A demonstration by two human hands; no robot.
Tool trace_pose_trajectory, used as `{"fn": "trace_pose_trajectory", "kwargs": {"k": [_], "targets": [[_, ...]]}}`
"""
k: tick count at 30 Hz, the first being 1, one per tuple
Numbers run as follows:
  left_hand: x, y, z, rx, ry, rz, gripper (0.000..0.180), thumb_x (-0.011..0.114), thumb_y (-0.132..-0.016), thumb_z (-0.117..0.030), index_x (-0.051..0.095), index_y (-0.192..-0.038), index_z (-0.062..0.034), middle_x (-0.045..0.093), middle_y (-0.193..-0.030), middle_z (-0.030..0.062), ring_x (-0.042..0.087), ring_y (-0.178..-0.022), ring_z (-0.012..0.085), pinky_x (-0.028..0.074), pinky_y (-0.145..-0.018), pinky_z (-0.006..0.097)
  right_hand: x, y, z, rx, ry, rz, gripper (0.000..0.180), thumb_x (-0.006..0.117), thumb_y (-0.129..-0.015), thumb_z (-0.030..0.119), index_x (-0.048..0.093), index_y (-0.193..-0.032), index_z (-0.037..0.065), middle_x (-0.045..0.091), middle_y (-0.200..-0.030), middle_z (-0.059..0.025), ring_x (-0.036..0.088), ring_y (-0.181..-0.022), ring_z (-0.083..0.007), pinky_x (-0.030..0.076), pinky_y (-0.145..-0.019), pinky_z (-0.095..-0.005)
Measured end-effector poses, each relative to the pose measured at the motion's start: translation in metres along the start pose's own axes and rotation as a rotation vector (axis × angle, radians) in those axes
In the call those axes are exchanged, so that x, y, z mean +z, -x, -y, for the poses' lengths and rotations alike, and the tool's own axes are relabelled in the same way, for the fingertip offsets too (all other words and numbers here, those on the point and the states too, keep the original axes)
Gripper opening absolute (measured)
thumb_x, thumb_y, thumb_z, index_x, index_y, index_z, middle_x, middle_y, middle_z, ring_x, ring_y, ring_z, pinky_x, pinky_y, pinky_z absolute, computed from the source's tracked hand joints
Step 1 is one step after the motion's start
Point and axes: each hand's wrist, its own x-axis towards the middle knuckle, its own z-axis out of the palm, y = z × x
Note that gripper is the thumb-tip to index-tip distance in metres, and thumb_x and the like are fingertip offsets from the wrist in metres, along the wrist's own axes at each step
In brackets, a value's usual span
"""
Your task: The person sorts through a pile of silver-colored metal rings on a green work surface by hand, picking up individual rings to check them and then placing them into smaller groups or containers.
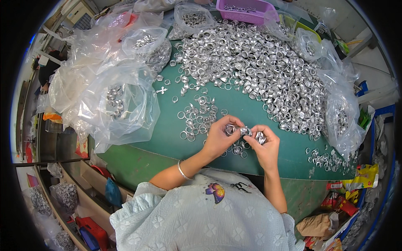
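Note:
My left hand [222, 136] curls round several silver metal rings, with a large one showing by its thumb. Close against it, my right hand [265, 146] also has rings gathered in its bent fingers. Between the two sets of fingertips sits a silver ring [246, 131]. Beneath and left of my hands lies a small loose group of rings [200, 115] on the green tabletop [155, 144]. Beyond them spreads a big heap of silver rings [251, 58]. A bracelet circles my left wrist.
An open clear plastic bag [134, 113] holding a few rings lies at the left, beside more bags. A purple basket [245, 16] stands at the far edge. Another bag of rings [341, 121] and a small ring pile [328, 161] are at the right.

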Motion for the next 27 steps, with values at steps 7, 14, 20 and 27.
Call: {"fn": "trace_pose_trajectory", "kwargs": {"k": [7, 14, 20, 27], "targets": [[0.008, 0.009, -0.008, 0.113, -0.052, -0.045, 0.011, 0.057, -0.077, 0.005, 0.053, -0.087, 0.0008, 0.06, -0.085, 0.0081, 0.058, -0.08, 0.0119, 0.047, -0.07, 0.024, 0.004, 0.005, 0.002, -0.106, -0.041, -0.004, 0.021, 0.072, -0.064, -0.002, 0.056, -0.076, 0.001, 0.052, -0.072, -0.0005, 0.048, -0.065, -0.006, 0.039, -0.056, -0.0198], [0.01, 0.011, -0.007, 0.053, 0.194, 0.002, 0.011, 0.057, -0.078, 0.004, 0.052, -0.087, 0.0008, 0.06, -0.086, 0.011, 0.057, -0.08, 0.0133, 0.048, -0.069, 0.025, 0.004, 0.007, -0.002, -0.278, 0.037, 0.02, 0.022, 0.068, -0.063, -0.008, 0.053, -0.077, 0.0, 0.052, -0.076, -0.0041, 0.047, -0.065, -0.0076, 0.038, -0.054, -0.0186], [0.01, 0.011, -0.01, 0.111, 0.208, 0.043, 0.009, 0.057, -0.078, 0.004, 0.053, -0.086, 0.0012, 0.06, -0.087, 0.012, 0.057, -0.08, 0.0136, 0.048, -0.07, 0.026, 0.005, 0.009, 0.002, -0.202, -0.002, -0.018, 0.022, 0.073, -0.061, -0.003, 0.054, -0.072, 0.001, 0.055, -0.073, -0.0039, 0.051, -0.066, -0.0097, 0.041, -0.058, -0.0223], [0.011, 0.013, -0.01, 0.092, 0.268, 0.051, 0.009, 0.057, -0.079, 0.004, 0.054, -0.087, 0.001, 0.06, -0.087, 0.0122, 0.056, -0.08, 0.0134, 0.047, -0.069, 0.025, 0.004, 0.01, 0.0, -0.216, 0.007, 0.007, 0.02, 0.069, -0.064, -0.008, 0.054, -0.075, 0.0, 0.053, -0.076, -0.0041, 0.048, -0.063, -0.007, 0.038, -0.053, -0.019]]}}
